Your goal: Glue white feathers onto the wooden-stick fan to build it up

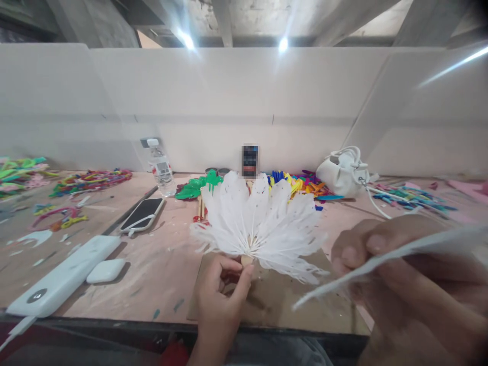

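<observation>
My left hand [223, 290] pinches the wooden stick base of a white feather fan [259, 223], holding it upright over a brown cardboard sheet [274, 300] at the table's front. The feathers spread out in a half circle. My right hand [385, 264], close to the camera at the right, is closed on a single white feather [381, 262], whose tip points left and down toward the fan.
A white power bank [61, 277] and a white earbud case [105, 270] lie front left, a phone [143, 213] and a water bottle [162, 170] behind them. Coloured feathers [301, 184] and a white bag [343, 173] sit at the back, coloured craft pieces [89, 180] at left. White partition walls surround the table.
</observation>
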The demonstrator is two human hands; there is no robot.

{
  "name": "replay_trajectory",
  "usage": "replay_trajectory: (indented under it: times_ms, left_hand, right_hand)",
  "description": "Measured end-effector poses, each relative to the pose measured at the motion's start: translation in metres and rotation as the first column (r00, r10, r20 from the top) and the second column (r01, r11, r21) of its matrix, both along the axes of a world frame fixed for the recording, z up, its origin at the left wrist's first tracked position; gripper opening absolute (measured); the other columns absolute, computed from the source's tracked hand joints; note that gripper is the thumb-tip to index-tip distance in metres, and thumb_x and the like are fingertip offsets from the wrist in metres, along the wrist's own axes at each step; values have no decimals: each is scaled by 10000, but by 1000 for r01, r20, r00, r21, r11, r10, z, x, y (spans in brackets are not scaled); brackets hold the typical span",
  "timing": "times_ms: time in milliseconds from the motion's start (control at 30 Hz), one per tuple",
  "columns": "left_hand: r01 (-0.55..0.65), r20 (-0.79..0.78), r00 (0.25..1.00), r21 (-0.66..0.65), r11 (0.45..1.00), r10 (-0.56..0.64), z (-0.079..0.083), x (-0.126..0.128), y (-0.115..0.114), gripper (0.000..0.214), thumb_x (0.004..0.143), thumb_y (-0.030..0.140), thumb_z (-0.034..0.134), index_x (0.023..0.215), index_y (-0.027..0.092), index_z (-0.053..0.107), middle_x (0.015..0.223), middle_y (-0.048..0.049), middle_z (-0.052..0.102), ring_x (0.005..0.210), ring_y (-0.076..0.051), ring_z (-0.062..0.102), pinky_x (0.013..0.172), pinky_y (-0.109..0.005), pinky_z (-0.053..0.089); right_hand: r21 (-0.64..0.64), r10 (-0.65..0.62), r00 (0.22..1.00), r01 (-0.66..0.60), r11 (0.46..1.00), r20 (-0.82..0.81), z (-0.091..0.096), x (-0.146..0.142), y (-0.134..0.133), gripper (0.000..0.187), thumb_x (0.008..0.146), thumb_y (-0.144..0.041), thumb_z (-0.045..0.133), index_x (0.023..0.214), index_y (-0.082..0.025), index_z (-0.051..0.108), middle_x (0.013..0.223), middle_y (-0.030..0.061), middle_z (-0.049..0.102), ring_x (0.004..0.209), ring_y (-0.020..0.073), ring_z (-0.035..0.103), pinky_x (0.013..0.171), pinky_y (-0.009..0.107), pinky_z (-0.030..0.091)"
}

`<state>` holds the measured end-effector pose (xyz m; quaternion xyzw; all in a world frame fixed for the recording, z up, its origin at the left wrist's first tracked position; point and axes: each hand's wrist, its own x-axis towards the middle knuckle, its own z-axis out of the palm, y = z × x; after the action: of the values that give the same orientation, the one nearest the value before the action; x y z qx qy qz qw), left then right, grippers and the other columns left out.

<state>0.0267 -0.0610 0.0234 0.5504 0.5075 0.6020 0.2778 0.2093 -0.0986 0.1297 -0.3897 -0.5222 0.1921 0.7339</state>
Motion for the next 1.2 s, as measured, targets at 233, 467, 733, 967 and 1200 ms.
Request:
replay_trajectory:
  times_ms: [233, 467, 733, 967, 1200]
  left_hand:
    - [308, 93, 951, -327, 893, -294, 16, -4, -6, 582, 873, 602, 684, 489, 198, 516, 439, 26, 459, 444, -111, 449, 458, -226, 373]
    - [409, 169, 912, -338, 848, -373, 17, 3, -6, 590, 860, 629, 670, 487, 199, 514, 425, 37, 438, 375, -88, 397, 388, -210, 268]
    - [438, 95, 896, -353, 827, -434, 8, -5, -9, 533, 959, 512, 619, 536, 199, 535, 474, 37, 471, 428, -92, 421, 433, -217, 295]
    - [431, 74, 896, -387, 815, -438, 10, -5, -10, 627, 927, 648, 585, 491, 204, 511, 439, 12, 448, 436, -116, 425, 464, -251, 304]
    - [305, 74, 950, -430, 849, -304, 3, 0, -13, 692, 928, 685, 584, 438, 224, 424, 405, 29, 377, 415, -110, 360, 446, -268, 247]
  right_hand:
    - [-134, 181, 961, -155, 979, 207, -5, 5, 45, 77, 857, -253, 827, 871, -266, 752, 773, -24, 742, 620, 131, 670, 559, 208, 558]
    - [-189, 196, 866, -120, 975, 461, -12, 2, 60, 86, 905, -304, 783, 846, -243, 770, 794, 2, 751, 645, 156, 675, 548, 246, 519]
    - [-158, 155, 807, -77, 984, 571, -12, -1, 62, 74, 929, -257, 757, 857, -245, 768, 822, -15, 760, 672, 150, 676, 597, 243, 514]
    - [-125, 105, 729, -27, 992, 676, -16, -2, 62, 49, 951, -263, 738, 915, -260, 770, 819, -32, 746, 649, 151, 620, 609, 281, 455]
    - [-129, 85, 675, 15, 992, 733, -20, -5, 63, 85, 974, -306, 716, 938, -237, 751, 819, 0, 708, 764, 198, 633, 686, 324, 448]
